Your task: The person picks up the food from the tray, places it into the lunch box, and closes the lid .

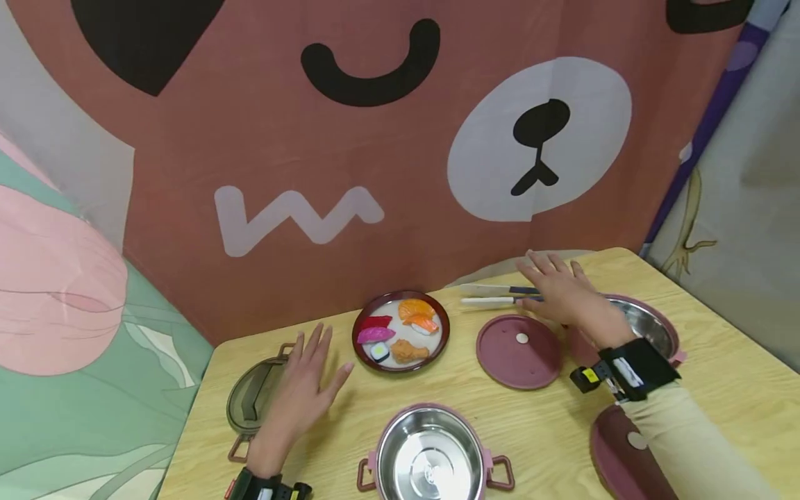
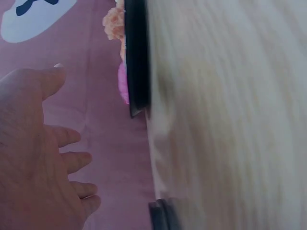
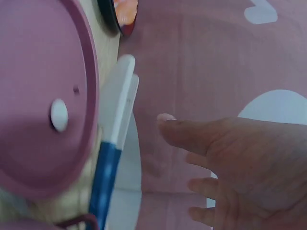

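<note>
My left hand (image 1: 303,392), fingers spread and holding nothing, hovers over the table's left side. It overlaps a dark green lidded pot (image 1: 245,399) with brown side handles in the head view. My right hand (image 1: 565,298) is stretched out, fingers straight, at the back right. Below it lie two knives (image 3: 120,105) with pale blades; a blue handle shows in the right wrist view. Next to them is a round mauve lid (image 1: 519,354) with a white knob. Partly behind the right wrist stands a steel-lined pink pot (image 1: 644,325).
A dark-rimmed plate (image 1: 445,333) bears sushi pieces and a fried drumstick (image 1: 409,351) between the hands. An uncovered pink pot (image 1: 431,451) stands at the front middle. Another mauve lid (image 1: 615,451) lies under the right forearm. A printed cloth (image 1: 406,243) hangs behind the table.
</note>
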`<state>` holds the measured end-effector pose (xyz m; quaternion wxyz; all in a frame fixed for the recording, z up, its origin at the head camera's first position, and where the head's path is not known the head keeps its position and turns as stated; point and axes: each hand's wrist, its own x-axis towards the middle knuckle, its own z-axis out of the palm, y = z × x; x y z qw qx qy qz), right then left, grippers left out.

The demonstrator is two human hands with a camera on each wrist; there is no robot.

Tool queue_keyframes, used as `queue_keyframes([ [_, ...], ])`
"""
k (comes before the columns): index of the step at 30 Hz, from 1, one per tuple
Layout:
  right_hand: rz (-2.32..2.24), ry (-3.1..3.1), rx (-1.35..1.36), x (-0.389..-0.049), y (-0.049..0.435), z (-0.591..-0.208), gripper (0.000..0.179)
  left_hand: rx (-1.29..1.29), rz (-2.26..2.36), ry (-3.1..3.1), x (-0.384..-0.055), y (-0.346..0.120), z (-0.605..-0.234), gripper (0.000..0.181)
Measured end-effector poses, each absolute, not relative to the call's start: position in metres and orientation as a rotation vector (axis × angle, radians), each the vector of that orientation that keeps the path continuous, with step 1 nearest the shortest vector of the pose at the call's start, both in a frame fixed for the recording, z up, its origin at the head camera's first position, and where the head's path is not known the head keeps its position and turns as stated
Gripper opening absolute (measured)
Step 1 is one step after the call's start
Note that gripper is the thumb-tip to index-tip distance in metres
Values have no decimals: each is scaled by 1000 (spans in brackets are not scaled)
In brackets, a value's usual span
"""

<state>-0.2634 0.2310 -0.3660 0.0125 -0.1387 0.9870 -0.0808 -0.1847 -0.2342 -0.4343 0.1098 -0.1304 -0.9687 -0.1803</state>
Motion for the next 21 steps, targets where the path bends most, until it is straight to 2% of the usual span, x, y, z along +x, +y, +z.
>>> queue_keyframes([
  [5,-245,2912,-541,-280,235,-361,69,-412,-656,-2867,-174,-228,-423,76],
  [8,-324,2764,-510,-291,238,-362,69,-458,-700,-2850,-166,-218,-420,71],
  [16,-129,2702,-498,-312,236,-370,69,-577,-708,-2922,-147,-193,-433,45],
  [21,31,2760,-557,-317,227,-372,60,-654,-801,-2982,-143,-187,-435,41],
])
